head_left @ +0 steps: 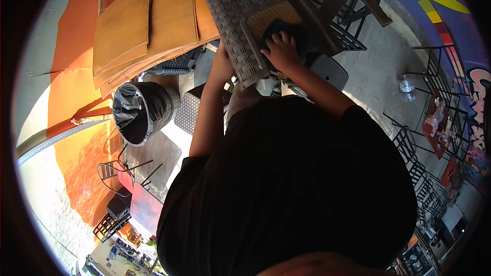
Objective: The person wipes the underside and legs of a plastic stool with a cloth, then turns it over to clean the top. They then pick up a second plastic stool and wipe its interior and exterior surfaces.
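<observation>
A dark brown plastic chair [240, 46] with a woven pattern stands tilted in front of me at the top. My left hand [222, 64] is at its left edge, wrapped around the rim, with most of the fingers hidden behind it. My right hand [281, 51] presses a black cloth [279, 28] against the inner part of the chair, fingers bent over the cloth. Beyond the cloth shows a tan textured panel [273, 14]. Part of the cloth is hidden beneath my hand and in shadow.
Tan boards [171, 10] lean at the upper left, above a bin [158, 105] with a black liner. A grey perforated stool [188, 112] is beside my left forearm. Metal-framed chairs [409, 148] and a clear water jug [406, 87] stand at the right.
</observation>
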Demonstrator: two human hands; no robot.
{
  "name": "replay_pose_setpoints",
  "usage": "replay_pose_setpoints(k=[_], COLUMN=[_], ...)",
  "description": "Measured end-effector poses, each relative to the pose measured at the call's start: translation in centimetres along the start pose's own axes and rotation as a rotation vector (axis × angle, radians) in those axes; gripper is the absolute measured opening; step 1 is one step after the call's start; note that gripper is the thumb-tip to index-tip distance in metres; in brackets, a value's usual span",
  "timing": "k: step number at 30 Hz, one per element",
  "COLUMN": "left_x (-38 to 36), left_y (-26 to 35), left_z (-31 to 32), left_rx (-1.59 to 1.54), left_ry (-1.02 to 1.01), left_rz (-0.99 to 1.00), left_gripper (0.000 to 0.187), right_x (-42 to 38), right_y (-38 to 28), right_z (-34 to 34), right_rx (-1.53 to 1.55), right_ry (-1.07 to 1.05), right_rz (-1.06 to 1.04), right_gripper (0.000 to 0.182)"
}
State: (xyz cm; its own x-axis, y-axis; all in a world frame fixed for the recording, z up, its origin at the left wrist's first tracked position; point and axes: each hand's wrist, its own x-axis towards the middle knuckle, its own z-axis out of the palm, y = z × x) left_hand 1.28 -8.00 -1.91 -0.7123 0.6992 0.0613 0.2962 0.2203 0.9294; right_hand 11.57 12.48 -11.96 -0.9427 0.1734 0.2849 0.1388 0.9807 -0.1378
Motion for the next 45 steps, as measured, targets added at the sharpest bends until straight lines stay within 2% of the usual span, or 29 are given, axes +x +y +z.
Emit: replay_pose_setpoints(k=[3,9,15,20,23,28,30,33,36,39,41,45], left_x=[0.1,-0.3,-0.2,-0.1,0.0,-0.2,-0.3,-0.3,-0.3,-0.1,0.0,0.5], left_y=[-1.0,0.0,1.3,0.3,-0.7,-0.1,0.2,0.3,0.9,-0.4,-1.5,-3.8], left_z=[0.0,-0.2,0.0,0.0,0.1,-0.1,-0.2,-0.1,0.0,0.0,0.2,0.2], left_rx=[-0.039,-0.015,-0.002,-0.052,-0.093,-0.070,-0.039,-0.030,-0.033,-0.118,-0.142,-0.250], left_ry=[-0.017,0.001,0.012,-0.010,-0.018,0.005,-0.004,0.000,0.017,-0.006,0.003,-0.005], left_rz=[-0.031,-0.011,0.033,-0.006,-0.003,-0.015,-0.006,0.029,0.033,-0.067,-0.058,-0.148], left_gripper=[0.069,0.069,0.068,0.067,0.067,0.067,0.067,0.067,0.066,0.066,0.066,0.069], right_x=[0.0,0.0,0.1,0.3,-0.1,-0.3,-0.5,-0.1,0.6,0.5,0.4,0.1], right_y=[2.4,9.0,4.4,0.4,2.6,9.9,10.7,9.7,5.1,0.6,-1.7,-2.3], right_z=[-1.2,-2.6,-1.2,-1.2,-1.7,-2.7,-2.6,-2.6,-2.3,-1.0,-0.6,0.1], right_rx=[0.027,-0.118,-0.037,0.034,0.026,-0.159,-0.224,-0.201,-0.075,0.017,0.047,0.105], right_ry=[0.020,0.004,-0.057,-0.096,-0.020,-0.033,-0.025,-0.034,-0.082,-0.058,-0.045,0.004], right_rz=[-0.020,0.128,0.085,-0.016,-0.028,0.140,0.174,0.170,0.148,0.066,0.005,-0.045], right_gripper=[0.042,0.042,0.046,0.047,0.046,0.046,0.046,0.046,0.046,0.046,0.046,0.044])
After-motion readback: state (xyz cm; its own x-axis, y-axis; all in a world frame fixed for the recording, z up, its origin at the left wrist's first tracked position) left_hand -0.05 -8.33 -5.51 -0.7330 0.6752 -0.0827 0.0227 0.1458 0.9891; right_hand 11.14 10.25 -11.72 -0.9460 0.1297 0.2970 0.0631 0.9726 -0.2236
